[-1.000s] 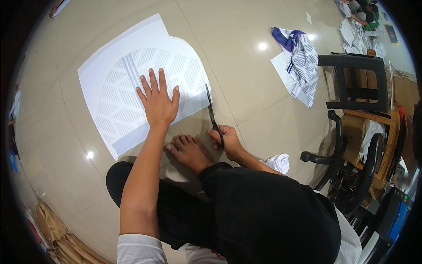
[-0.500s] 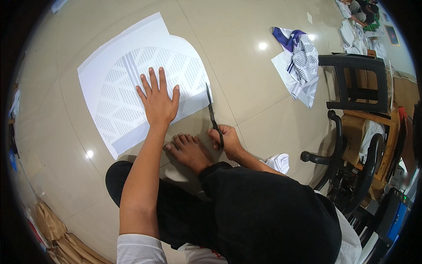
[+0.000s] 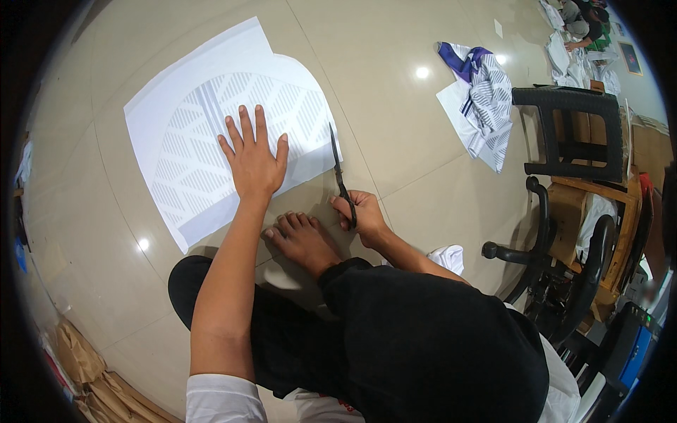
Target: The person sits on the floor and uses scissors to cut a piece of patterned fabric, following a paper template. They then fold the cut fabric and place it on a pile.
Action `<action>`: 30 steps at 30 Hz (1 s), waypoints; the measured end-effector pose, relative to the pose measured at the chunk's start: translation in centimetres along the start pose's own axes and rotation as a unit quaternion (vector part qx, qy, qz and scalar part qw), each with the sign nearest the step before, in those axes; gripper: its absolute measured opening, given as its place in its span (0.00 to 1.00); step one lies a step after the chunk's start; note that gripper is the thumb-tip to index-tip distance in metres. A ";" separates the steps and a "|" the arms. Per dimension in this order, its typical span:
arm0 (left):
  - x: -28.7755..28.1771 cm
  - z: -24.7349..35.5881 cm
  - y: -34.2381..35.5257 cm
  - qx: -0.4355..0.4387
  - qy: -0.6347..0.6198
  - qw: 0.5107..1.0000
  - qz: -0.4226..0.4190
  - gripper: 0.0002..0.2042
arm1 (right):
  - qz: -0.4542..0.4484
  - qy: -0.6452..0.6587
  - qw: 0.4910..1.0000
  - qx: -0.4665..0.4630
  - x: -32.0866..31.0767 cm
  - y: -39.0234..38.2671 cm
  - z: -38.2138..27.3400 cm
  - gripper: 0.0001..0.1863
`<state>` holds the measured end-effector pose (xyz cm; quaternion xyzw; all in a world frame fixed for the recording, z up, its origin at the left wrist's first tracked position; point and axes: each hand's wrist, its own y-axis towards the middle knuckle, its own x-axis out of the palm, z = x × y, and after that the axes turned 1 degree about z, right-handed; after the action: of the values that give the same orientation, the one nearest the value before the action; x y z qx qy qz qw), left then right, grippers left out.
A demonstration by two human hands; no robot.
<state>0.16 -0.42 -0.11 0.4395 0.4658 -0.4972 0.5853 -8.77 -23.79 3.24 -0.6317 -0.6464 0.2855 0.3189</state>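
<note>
A white sheet with a grey striped pattern lies flat on the tiled floor; whether it is fabric or paper I cannot tell. My left hand presses on it, palm down with fingers spread. In my right hand are black scissors, gripped by the handles. Their blades point away from me and lie at the sheet's right edge, by the plain grey band. My bare foot rests on the floor between my two forearms.
A crumpled patterned cloth with purple parts lies to the right. Beyond it stand a dark plastic stool and a black chair base. White cloth lies near my right forearm. Brown paper is at lower left. Another person sits far right.
My right hand and the scissors have moved slightly forward along the sheet's right edge. My left hand stays nearly in place on the sheet.
</note>
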 end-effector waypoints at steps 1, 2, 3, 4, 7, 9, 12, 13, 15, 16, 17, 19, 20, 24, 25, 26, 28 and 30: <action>-0.1 0.0 0.0 0.000 -0.001 1.000 -0.001 0.38 | 0.000 0.001 1.000 0.001 -0.1 0.0 0.1 0.16; -0.1 0.0 0.1 0.000 -0.003 1.000 -0.001 0.38 | 0.000 0.003 1.000 0.002 -0.1 0.0 0.2 0.16; -0.1 0.0 0.1 0.001 -0.005 1.000 0.001 0.38 | 0.001 0.002 1.000 0.004 -0.1 0.0 0.2 0.16; -0.1 0.0 0.0 0.002 -0.008 1.000 0.003 0.38 | 0.002 0.001 1.000 0.005 -0.1 0.0 0.1 0.16; -0.1 0.0 0.0 0.002 -0.013 1.000 0.003 0.38 | 0.006 -0.004 1.000 0.009 0.0 -0.1 -0.1 0.15; -0.1 0.0 0.0 0.001 -0.015 1.000 0.003 0.38 | 0.005 -0.004 1.000 0.006 0.2 -0.1 -0.6 0.15; 0.0 -0.1 0.1 0.000 -0.015 1.000 0.003 0.38 | 0.000 -0.001 1.000 -0.002 0.4 0.5 -1.3 0.15; 0.0 -0.1 0.1 0.000 -0.015 1.000 0.002 0.38 | -0.001 -0.003 1.000 -0.002 0.4 0.7 -1.3 0.15; 0.0 -0.1 0.1 0.000 -0.016 1.000 0.001 0.38 | 0.001 -0.002 1.000 -0.002 0.5 0.9 -1.5 0.15; -0.1 -0.1 0.1 0.000 -0.017 1.000 0.000 0.38 | 0.003 -0.001 1.000 -0.001 0.6 0.9 -1.6 0.15; -0.1 -0.1 0.1 0.000 -0.019 1.000 -0.001 0.38 | 0.005 0.001 1.000 0.000 0.7 0.9 -1.8 0.14; -0.1 -0.1 0.1 0.002 -0.017 1.000 0.002 0.38 | 0.003 0.005 1.000 0.004 0.7 0.8 -1.9 0.14; -0.2 -0.1 0.1 0.003 -0.016 1.000 0.003 0.38 | 0.001 0.007 1.000 0.006 0.6 0.7 -2.0 0.14; -0.1 -0.1 0.1 0.001 -0.019 1.000 0.003 0.38 | -0.005 0.011 1.000 -0.001 0.5 0.8 -1.7 0.14; -0.1 -0.1 0.1 0.001 -0.020 1.000 0.002 0.38 | -0.005 0.008 1.000 -0.002 0.5 0.7 -1.6 0.14; -0.1 -0.1 0.1 0.001 -0.022 1.000 0.001 0.38 | -0.004 0.005 1.000 -0.003 0.4 0.7 -1.6 0.14; 0.0 -0.1 0.1 0.001 -0.021 1.000 0.004 0.38 | -0.004 0.004 1.000 0.001 0.5 0.6 -1.7 0.14; 0.0 -0.1 0.1 0.001 -0.019 1.000 0.006 0.38 | -0.004 0.003 1.000 -0.006 0.5 0.6 -1.7 0.15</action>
<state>0.21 -0.28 -0.15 0.4337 0.4511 -0.5026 0.5965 -7.03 -23.28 3.88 -0.6315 -0.6497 0.2784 0.3187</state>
